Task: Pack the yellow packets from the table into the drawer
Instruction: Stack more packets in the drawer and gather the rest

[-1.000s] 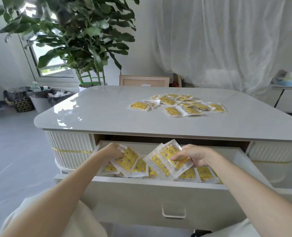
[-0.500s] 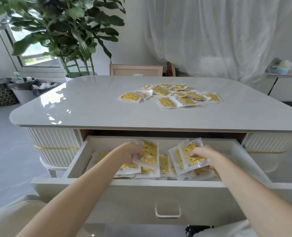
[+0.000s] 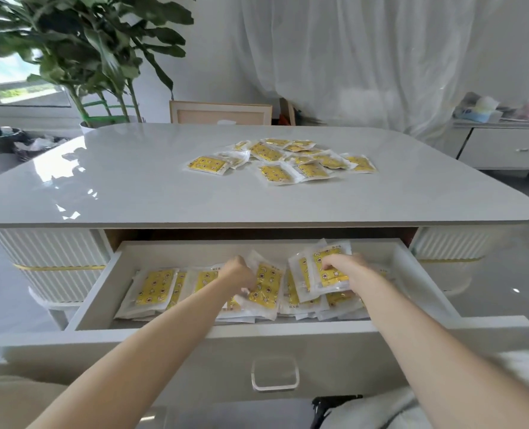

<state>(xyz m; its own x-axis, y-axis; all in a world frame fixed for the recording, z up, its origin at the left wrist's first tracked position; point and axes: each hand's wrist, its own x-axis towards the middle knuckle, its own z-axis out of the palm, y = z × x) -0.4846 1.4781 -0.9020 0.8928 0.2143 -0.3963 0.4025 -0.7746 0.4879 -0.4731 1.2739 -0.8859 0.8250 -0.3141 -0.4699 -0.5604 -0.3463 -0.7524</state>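
Both hands reached into the open drawer (image 3: pixel 96 292) below the worktop (image 3: pixel 133 187): the left hand (image 3: pixel 238 274) had its grip closed on one yellow packet (image 3: pixel 264 286) near the drawer's middle, and the right hand (image 3: pixel 345 267) held a small tilted stack of packets (image 3: pixel 322 274) toward the drawer's right side. More packets (image 3: pixel 156 287) lay flat across the drawer floor, left of the hands. A loose pile of packets (image 3: pixel 283 159) lay on the worktop, behind the drawer.

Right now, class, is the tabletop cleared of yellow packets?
No, a scattered pile of yellow packets lies on the table behind the open drawer.
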